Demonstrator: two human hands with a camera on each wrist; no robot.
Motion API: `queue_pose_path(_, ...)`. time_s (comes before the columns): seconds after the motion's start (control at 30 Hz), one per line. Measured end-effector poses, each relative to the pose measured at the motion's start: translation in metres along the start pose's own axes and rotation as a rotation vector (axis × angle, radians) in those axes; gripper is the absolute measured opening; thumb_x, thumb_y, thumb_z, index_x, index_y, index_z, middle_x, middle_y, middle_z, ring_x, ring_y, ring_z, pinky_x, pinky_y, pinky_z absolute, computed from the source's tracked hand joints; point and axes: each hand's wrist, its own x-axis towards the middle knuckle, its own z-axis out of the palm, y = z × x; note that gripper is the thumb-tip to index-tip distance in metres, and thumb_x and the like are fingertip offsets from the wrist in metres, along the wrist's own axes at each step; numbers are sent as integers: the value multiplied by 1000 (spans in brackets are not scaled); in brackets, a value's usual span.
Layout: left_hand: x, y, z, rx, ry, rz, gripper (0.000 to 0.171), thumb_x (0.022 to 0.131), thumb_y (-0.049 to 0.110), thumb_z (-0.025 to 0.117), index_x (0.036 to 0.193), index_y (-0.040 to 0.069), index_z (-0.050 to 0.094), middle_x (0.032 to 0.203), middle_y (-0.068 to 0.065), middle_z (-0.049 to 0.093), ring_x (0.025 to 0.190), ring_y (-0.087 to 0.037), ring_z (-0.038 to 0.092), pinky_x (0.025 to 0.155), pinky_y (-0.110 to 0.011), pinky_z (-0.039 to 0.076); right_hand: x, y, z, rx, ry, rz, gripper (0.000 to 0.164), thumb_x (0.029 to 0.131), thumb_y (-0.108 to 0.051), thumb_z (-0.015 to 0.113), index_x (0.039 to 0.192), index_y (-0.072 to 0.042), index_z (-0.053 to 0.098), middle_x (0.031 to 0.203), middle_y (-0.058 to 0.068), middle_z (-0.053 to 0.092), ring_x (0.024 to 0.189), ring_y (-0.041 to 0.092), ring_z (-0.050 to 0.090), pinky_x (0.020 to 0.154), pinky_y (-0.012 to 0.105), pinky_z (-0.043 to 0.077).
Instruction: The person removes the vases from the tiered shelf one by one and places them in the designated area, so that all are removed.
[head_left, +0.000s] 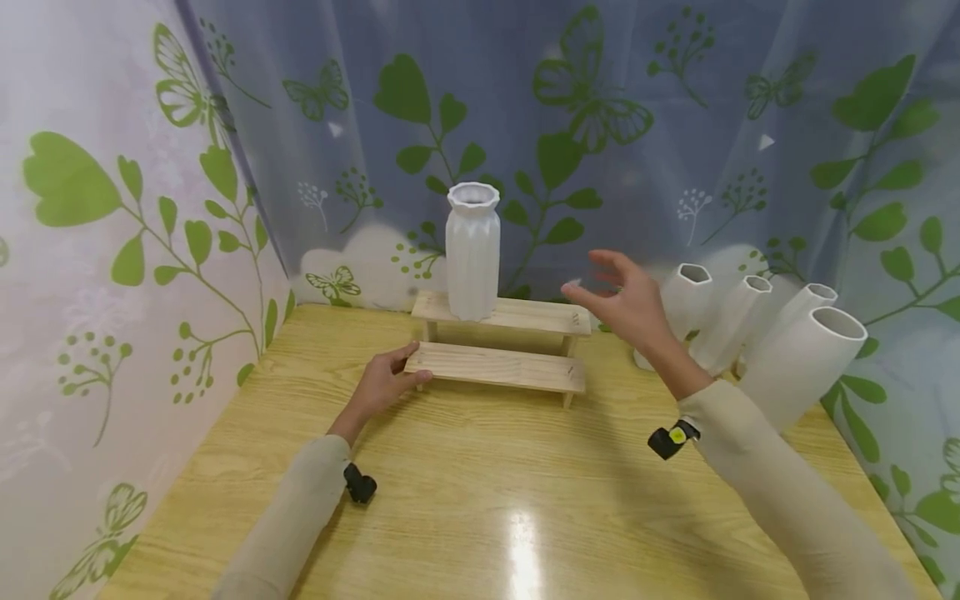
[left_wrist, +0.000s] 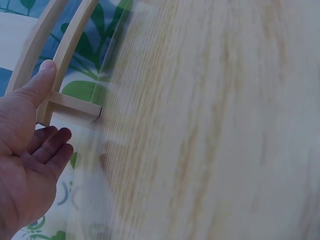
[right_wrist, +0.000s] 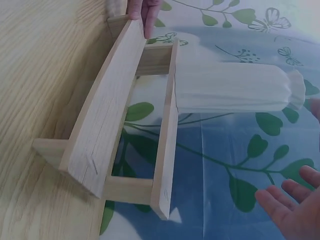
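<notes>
A two-tier wooden stand (head_left: 498,367) sits at the back of the table. On the left part of its upper step stands a white fluted vase (head_left: 472,262), upright, with a scalloped rim. My left hand (head_left: 381,385) holds the left end of the lower step; in the left wrist view the thumb (left_wrist: 42,80) lies against the board's edge. To the right of the vase, my right hand (head_left: 630,304) is raised in the air, fingers spread and holding nothing. The right wrist view shows its fingers (right_wrist: 280,202) apart from the vase.
Several white vases, including a wide cylindrical one (head_left: 802,358) and a slimmer one (head_left: 735,321), stand close together at the right, beside my right forearm. A patterned curtain (head_left: 637,167) hangs behind the wood-grain table (head_left: 450,500), with patterned cloth on both sides.
</notes>
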Motion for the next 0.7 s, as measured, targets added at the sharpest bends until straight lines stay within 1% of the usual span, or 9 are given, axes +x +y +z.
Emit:
queue_pose_path(0.03, -2, 4, 0, -3, -2, -5, 75, 97, 31, 73, 158, 6, 37, 164, -11, 34, 150, -34, 33, 117, -52, 36, 3, -1, 3, 0, -8, -1, 80, 87, -56, 78, 152, -20, 48, 155, 7, 48, 132, 35, 56, 101, 53, 52)
queue_pose_path(0.17, -1, 3, -1, -10, -5, -4, 75, 97, 31, 73, 158, 6, 37, 163, -11, 34, 150, -34, 33, 117, -52, 36, 17, -5, 18, -24, -35, -17, 84, 85, -61, 77, 153, -21, 48, 156, 4, 48, 132, 32, 56, 100, 52, 53)
queue_pose_path(0.23, -1, 2, -1, -8, -5, -1, 76, 96, 32, 74, 158, 5, 38, 163, -11, 35, 149, -33, 34, 117, -51, 37, 24, -6, 25, -37, -51, -25, 86, 84, -63, 77, 153, -21, 47, 157, 3, 47, 134, 30, 54, 100, 52, 52)
queue_pose_path(0.27, 1, -2, -1, -8, -2, 6, 77, 95, 35, 74, 157, 6, 39, 163, -11, 36, 149, -32, 35, 116, -50, 38, 27, -7, 28, -42, -57, -28, 88, 83, -64, 77, 154, -21, 46, 157, 2, 46, 136, 30, 53, 101, 52, 52)
queue_pose_path(0.47, 2, -3, 0, -10, -4, 5, 78, 95, 34, 74, 158, 5, 38, 163, -13, 35, 149, -33, 35, 116, -51, 39, 45, -16, 47, -27, -112, -32, 92, 83, -62, 77, 157, -21, 41, 161, 2, 40, 143, 30, 46, 105, 53, 49)
queue_pose_path(0.6, 2, -3, 0, -5, 0, 0, 77, 95, 34, 74, 158, 6, 39, 163, -10, 36, 149, -33, 36, 115, -50, 39, 57, -22, 60, -23, -114, -34, 96, 82, -63, 79, 158, -20, 39, 161, 5, 40, 143, 29, 45, 106, 55, 48)
queue_pose_path(0.7, 1, -2, 0, 1, 2, -4, 77, 95, 35, 74, 158, 6, 39, 163, -9, 36, 149, -32, 36, 115, -49, 40, 64, -26, 71, -16, -111, -25, 100, 80, -64, 80, 159, -21, 37, 162, 5, 39, 144, 29, 45, 106, 54, 48)
